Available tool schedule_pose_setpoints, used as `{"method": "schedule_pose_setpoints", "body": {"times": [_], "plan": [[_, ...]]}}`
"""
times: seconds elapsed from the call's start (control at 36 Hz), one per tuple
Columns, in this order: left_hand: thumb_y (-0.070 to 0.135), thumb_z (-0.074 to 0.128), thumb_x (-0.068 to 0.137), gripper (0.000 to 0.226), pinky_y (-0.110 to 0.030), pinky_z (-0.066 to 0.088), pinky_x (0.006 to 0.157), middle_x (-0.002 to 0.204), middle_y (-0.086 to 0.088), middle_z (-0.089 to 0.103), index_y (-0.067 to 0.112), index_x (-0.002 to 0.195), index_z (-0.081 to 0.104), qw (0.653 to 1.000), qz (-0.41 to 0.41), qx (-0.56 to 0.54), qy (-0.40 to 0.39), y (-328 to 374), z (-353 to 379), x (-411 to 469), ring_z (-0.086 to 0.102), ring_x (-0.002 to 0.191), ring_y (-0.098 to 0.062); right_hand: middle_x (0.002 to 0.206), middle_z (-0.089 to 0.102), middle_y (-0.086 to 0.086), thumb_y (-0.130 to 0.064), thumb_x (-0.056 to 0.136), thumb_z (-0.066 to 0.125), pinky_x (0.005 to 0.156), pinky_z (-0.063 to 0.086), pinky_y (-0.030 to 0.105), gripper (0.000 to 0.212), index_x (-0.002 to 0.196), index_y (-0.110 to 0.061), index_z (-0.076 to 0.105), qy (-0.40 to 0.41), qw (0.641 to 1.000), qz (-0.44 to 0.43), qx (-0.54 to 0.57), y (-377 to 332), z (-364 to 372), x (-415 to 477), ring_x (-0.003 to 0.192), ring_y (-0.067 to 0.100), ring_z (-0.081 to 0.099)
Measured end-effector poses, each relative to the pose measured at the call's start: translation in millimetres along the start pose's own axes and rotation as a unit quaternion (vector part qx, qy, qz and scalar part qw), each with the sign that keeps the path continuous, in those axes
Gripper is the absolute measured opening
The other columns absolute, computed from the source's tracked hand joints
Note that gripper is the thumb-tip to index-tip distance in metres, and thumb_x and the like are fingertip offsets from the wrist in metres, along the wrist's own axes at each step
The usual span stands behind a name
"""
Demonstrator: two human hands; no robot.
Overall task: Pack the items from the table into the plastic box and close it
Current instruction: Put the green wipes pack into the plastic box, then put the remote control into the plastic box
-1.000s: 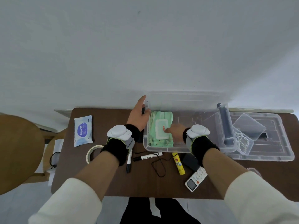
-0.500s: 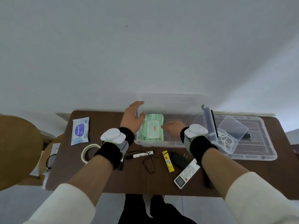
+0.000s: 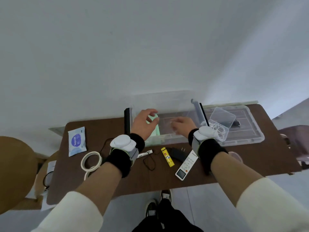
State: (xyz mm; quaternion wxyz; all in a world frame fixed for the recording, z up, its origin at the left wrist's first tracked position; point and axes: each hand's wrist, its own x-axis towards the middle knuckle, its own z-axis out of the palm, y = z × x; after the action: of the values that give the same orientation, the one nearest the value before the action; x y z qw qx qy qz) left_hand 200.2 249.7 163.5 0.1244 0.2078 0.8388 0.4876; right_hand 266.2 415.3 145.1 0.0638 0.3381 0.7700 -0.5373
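Inside the plastic box (image 3: pixel 168 138), at its left end, lies the green wipes pack (image 3: pixel 155 131), partly hidden under the left hand (image 3: pixel 143 125), whose fingers hang loosely curled and hold nothing. The right hand (image 3: pixel 184 126) hovers over the box's middle, its fingers relaxed, blurred and seemingly empty.

Just in front of the box wait the yellow tube (image 3: pixel 167 156), the remote (image 3: pixel 186 164) and a limp black cord (image 3: pixel 149 162). Left of the box lie the tape roll (image 3: pixel 91 160) and the blue wipes pack (image 3: pixel 77 141).

The blue pack looks soft, light and slick, so it is probably best spanned flat across its width. The stiff tube and remote should take a pinch across their narrow sides. The cord wants gathering up first.
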Motion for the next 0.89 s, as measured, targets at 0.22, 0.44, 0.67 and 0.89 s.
{"method": "schedule_pose_setpoints", "body": {"times": [0.22,0.44,0.67,0.89], "plan": [[0.021,0.062,0.089,0.009,-0.028,0.053,0.066,0.090,-0.006,0.067,0.017,0.096,0.065,0.997,0.006,-0.031,-0.074,19,23,-23,0.065,0.076,-0.026,0.083,0.071,0.001,-0.017,0.091,0.058,0.058,0.050,0.022,0.012,0.083,-0.020,0.065,0.007,0.999,0.018,0.042,23,-18,-42,0.069,0.009,0.065],[0.023,0.063,0.089,0.013,-0.031,0.054,0.069,0.092,-0.004,0.068,0.017,0.100,0.066,0.991,0.003,-0.021,-0.130,11,53,-43,0.067,0.079,-0.023,0.085,0.068,0.011,-0.010,0.089,0.057,0.056,0.047,0.023,0.018,0.103,-0.003,0.067,0.062,0.992,0.076,0.075,60,-27,-70,0.065,0.015,0.060],[0.019,0.059,0.092,0.014,-0.027,0.050,0.083,0.094,0.000,0.063,0.014,0.103,0.065,0.983,-0.021,0.014,-0.184,-3,80,-54,0.060,0.088,-0.016,0.084,0.055,0.013,-0.005,0.093,0.053,0.056,0.041,0.028,0.032,0.125,-0.003,0.052,0.075,0.970,0.174,0.150,96,-30,-82,0.060,0.017,0.049],[0.013,0.055,0.093,0.021,-0.020,0.040,0.079,0.100,-0.004,0.063,0.009,0.111,0.064,0.970,-0.052,0.050,-0.234,-26,106,-55,0.055,0.089,-0.012,0.086,0.055,0.012,-0.007,0.094,0.052,0.062,0.047,0.029,0.041,0.133,-0.012,0.043,0.073,0.954,0.233,0.171,132,-28,-70,0.067,0.019,0.053]]}}
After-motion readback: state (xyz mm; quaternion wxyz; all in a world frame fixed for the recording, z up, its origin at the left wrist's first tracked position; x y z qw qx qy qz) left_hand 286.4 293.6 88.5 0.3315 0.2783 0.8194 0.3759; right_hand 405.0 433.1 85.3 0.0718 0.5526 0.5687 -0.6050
